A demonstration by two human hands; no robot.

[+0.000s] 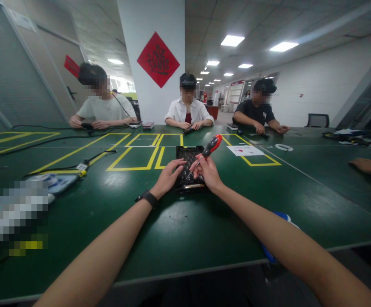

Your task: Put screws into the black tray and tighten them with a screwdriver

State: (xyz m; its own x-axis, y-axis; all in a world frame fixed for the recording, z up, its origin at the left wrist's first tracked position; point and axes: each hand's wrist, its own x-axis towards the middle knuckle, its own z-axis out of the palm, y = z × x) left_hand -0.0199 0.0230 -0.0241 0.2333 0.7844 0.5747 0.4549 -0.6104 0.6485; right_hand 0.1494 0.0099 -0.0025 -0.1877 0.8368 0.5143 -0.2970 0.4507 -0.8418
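Observation:
In the head view, a black plastic case (pixel 190 187) lies on the green table in front of me, with small parts inside that are too fine to make out. My right hand (pixel 210 172) grips a screwdriver (pixel 211 146) with a red and black handle. Its handle leans up and to the right, while the thin shaft slants down to the left over the case. At the case's left side, my left hand (pixel 170 175) reaches over the edge with thumb and fingers apart, holding nothing.
A printed white sheet (pixel 245 151) and a white ring (pixel 283 147) lie to the right. Under my right forearm is a blue object (pixel 270 252). Black cables (pixel 70 169) and a flat pale-blue item (pixel 60 181) are at left. Several people sit around the table.

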